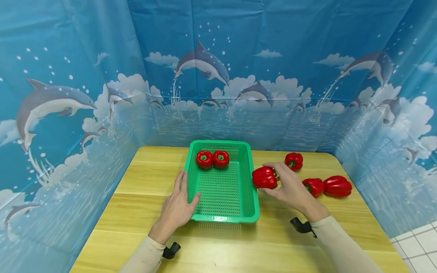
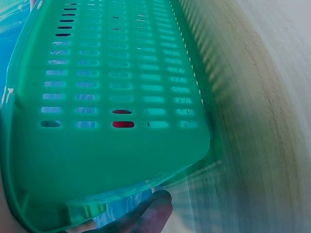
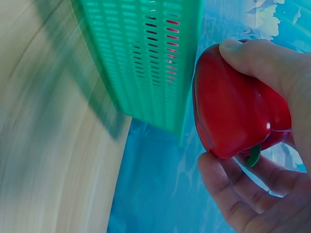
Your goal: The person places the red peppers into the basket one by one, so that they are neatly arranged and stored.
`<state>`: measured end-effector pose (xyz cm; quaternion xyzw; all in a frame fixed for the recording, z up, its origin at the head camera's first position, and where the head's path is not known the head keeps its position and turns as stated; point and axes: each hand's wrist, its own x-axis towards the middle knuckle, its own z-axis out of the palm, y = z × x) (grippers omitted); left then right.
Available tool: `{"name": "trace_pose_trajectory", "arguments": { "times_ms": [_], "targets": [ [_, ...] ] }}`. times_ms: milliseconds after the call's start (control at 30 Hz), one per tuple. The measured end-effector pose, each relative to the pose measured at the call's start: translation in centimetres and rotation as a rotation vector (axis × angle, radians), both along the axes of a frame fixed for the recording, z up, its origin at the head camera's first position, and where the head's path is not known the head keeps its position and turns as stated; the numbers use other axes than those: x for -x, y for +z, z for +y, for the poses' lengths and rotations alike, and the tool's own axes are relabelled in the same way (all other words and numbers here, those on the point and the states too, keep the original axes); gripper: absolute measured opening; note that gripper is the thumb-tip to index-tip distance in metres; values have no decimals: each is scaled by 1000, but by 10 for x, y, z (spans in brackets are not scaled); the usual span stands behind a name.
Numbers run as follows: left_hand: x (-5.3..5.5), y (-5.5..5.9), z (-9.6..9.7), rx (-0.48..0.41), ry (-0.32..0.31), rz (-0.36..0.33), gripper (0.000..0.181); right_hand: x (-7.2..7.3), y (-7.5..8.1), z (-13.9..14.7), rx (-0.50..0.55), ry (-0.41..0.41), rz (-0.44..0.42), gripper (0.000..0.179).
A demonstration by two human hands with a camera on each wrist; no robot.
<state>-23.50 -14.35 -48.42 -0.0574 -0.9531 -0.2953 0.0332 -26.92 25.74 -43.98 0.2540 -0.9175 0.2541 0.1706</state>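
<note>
In the head view my left hand [image 1: 179,206] holds the left rim of a green perforated basket [image 1: 254,218], its thumb over the edge and its fingers along the outer side. Fingertips [image 2: 154,213] show beyond the basket wall [image 2: 97,155] in the left wrist view. My right hand [image 1: 290,187] grips a red bell pepper [image 1: 264,178] just outside the basket's right rim. The right wrist view shows this pepper [image 3: 228,107] between thumb and fingers, its green stem toward the palm. Two red bell peppers [image 1: 204,159] sit side by side at the basket's far left.
Right of the basket, one bell pepper [image 1: 294,161] lies toward the back of the wooden table [image 1: 136,182]. Two more, a nearer pepper [image 1: 315,187] and a longer one [image 1: 338,186], touch each other. A blue dolphin-print curtain [image 1: 218,76] surrounds the table's back and sides.
</note>
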Motion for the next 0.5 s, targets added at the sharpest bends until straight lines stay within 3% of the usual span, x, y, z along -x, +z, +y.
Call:
{"name": "trace_pose_trajectory", "arguments": {
  "times_ms": [500],
  "targets": [
    [0,1,-1,3,-4,-1,101,10,6,-19,-2,55,-13,84]
  ]
}}
